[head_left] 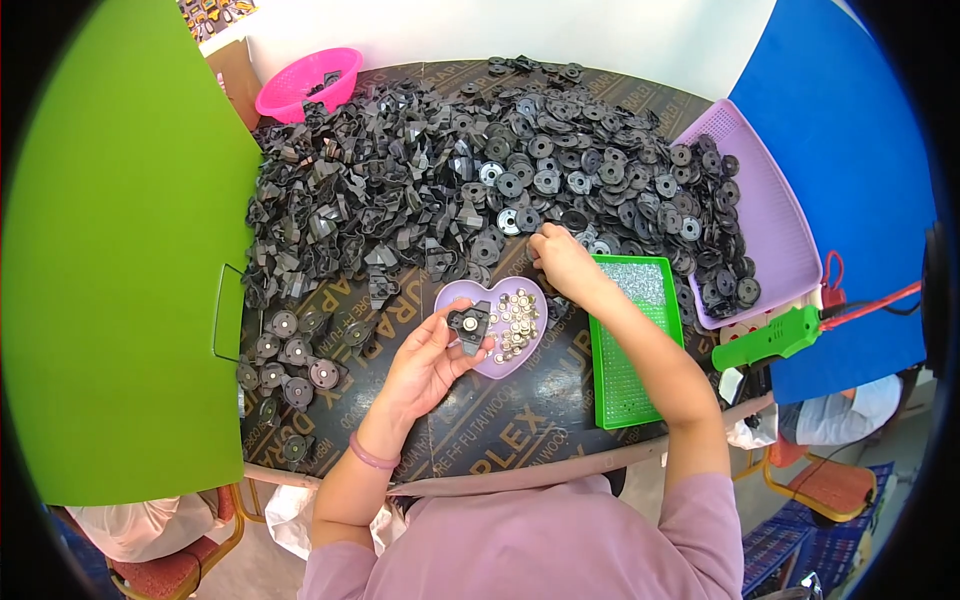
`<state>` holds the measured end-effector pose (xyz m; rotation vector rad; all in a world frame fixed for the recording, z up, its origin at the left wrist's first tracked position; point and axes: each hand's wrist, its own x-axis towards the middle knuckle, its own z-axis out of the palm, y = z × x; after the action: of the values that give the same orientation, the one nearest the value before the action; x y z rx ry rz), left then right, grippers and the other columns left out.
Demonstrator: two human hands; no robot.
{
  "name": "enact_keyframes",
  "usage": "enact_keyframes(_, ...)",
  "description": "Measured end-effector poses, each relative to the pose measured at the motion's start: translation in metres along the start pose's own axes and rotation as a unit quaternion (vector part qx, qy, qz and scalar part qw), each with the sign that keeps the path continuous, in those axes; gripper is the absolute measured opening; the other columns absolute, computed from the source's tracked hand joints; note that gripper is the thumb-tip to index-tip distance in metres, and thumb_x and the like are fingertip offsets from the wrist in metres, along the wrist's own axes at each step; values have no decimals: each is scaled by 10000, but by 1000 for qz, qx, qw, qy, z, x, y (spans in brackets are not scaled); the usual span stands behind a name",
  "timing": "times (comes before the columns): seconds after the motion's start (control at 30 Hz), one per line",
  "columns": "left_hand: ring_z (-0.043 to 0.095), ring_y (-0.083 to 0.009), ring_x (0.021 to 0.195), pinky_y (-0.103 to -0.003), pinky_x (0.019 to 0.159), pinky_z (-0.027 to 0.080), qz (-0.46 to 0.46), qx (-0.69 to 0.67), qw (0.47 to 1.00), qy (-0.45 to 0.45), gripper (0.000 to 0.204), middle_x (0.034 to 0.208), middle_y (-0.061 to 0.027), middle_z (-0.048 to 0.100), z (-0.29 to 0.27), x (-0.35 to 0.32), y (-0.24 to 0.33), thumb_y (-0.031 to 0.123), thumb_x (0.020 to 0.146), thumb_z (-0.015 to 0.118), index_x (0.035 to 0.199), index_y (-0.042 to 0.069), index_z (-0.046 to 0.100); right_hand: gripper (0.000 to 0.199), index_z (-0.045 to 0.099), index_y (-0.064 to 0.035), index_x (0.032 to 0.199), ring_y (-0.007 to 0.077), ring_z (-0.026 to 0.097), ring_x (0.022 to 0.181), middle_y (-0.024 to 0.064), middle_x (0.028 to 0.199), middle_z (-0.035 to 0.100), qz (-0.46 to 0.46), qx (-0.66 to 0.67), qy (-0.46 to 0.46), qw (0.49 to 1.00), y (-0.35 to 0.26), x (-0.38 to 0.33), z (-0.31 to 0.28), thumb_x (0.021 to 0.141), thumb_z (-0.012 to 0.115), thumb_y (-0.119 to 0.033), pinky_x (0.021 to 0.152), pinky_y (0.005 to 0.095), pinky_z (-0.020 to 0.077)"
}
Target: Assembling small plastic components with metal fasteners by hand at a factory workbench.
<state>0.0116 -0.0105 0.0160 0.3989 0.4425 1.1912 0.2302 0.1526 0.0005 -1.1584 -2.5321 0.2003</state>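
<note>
In my left hand [425, 362] is a black plastic part [468, 328] with a round metal piece at its middle, gripped between thumb and fingers. Just under it stands a purple heart-shaped dish [497, 367] with several small metal fittings [517, 322]. My right hand [562, 262] reaches to the near edge of a heap of black round discs [612, 172]. Its fingers curl together beside a disc; whatever they pinch is hidden. Left of the discs spreads a large pile of angular black plastic parts [345, 190].
A green tray [612, 405] holding small silvery bits lies under my right forearm. To the right are a purple basket [775, 215] and a green electric screwdriver [768, 340]. Several assembled parts [297, 350] lie at left; a pink basket [290, 85] stands behind.
</note>
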Motion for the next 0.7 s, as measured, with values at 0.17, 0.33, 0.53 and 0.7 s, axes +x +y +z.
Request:
enact_keyframes(0.17, 596, -312, 1013, -364, 868, 531, 2, 1, 1000, 2, 383, 1125, -157, 554, -3, 2, -1, 204, 943, 466, 1271, 12, 418, 176, 553, -2, 863, 302, 573, 786, 126, 757, 571, -22, -19, 67, 997, 1, -2, -11, 700, 612, 31, 705, 385, 474)
enact_keyframes(0.33, 590, -309, 1029, -365, 877, 525, -6, -3, 1000, -6, 402, 1146, -157, 549, 0, 0, -5, 207, 944, 466, 1289, 13, 399, 162, 578, -1, 959, 56, 584, 730, 49, 811, 642, 112, 387, 18, 915, -68, -4, -74, 806, 631, -13, 634, 210, 472)
enact_keyframes(0.53, 579, -305, 1052, -372, 894, 516, -13, -10, 1000, -10, 429, 1211, -154, 512, 2, 2, -9, 214, 947, 459, 1317, 16, 369, 77, 630, -14, 824, 111, 523, 678, 45, 800, 558, 28, 354, -1, 935, -114, -19, -60, 795, 668, -74, 607, 252, 430)
enact_keyframes(0.7, 578, -292, 1055, -381, 896, 516, -8, -2, 1000, -23, 435, 1232, -144, 498, 4, 0, -8, 217, 950, 454, 1321, 9, 362, 81, 620, -3, 811, 116, 503, 657, 47, 817, 528, 52, 368, -5, 929, -116, -18, -50, 792, 667, -65, 598, 254, 429)
